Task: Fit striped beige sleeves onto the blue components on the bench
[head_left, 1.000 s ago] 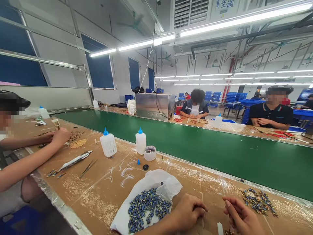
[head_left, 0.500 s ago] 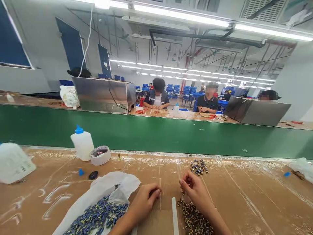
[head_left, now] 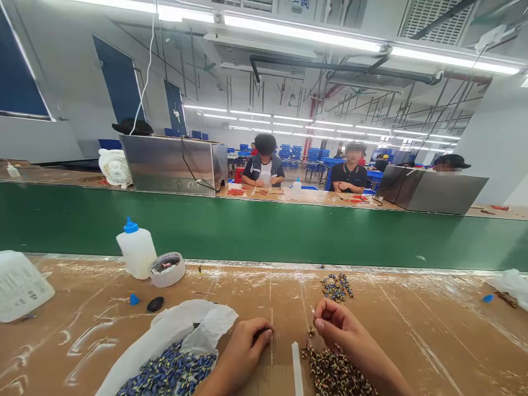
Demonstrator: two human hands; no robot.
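My left hand (head_left: pixel 249 347) rests on the brown cardboard tabletop, thumb and fingers pinched together. Whatever it holds, if anything, is hidden. Beside it on the left, an open white plastic bag (head_left: pixel 138 344) bears many small blue pieces with yellowish ends (head_left: pixel 167 371). My right hand (head_left: pixel 344 333) hovers with its fingertips pinched near a heap of small curled dark-and-gold pieces (head_left: pixel 332 371); I cannot make out what is between them. One loose piece (head_left: pixel 311 331) lies just below those fingertips. Farther off sits a smaller pile of mixed blue-and-gold pieces (head_left: pixel 337 287).
A white strip (head_left: pixel 297 368) lies between my hands. To the left stand a blue-capped bottle (head_left: pixel 138 253), a tape roll (head_left: pixel 168 270), a black cap (head_left: pixel 155 304) and a large jug (head_left: pixel 22 286). Beyond the green belt (head_left: pixel 256 228), several people sit at a bench.
My right hand has shifted slightly right, uncovering the loose piece by the heap. My left hand has stayed nearly in place. The view has tilted a little upward.
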